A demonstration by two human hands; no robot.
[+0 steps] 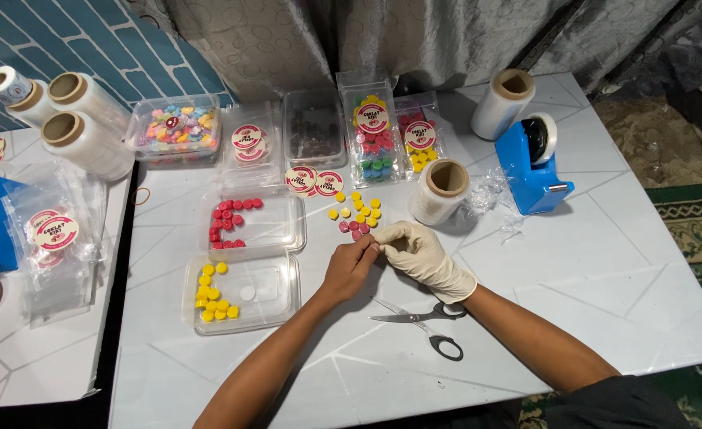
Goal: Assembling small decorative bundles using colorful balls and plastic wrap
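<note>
My bare left hand (pixel 351 266) and my right hand (pixel 418 254), which wears a pale latex glove, meet fingertip to fingertip above the white table (pixel 605 262). The left fingers pinch the glove at the right hand's fingertips. Just beyond them lies a loose cluster of yellow and red round candies (pixel 356 213). A pair of scissors (pixel 426 322) lies between my forearms. To the left stand a clear tray with red candies (pixel 256 224) and a clear tray with yellow candies (pixel 244 292).
Round stickers (pixel 313 181), a filled candy box (pixel 372 137) and other clear boxes (pixel 175 127) sit further back. Plastic-wrap rolls (pixel 440 191) (pixel 503 102) (pixel 81 119), a blue tape dispenser (pixel 532 163) and plastic bags (pixel 53 238) surround them. A gap (pixel 121 262) splits two tables.
</note>
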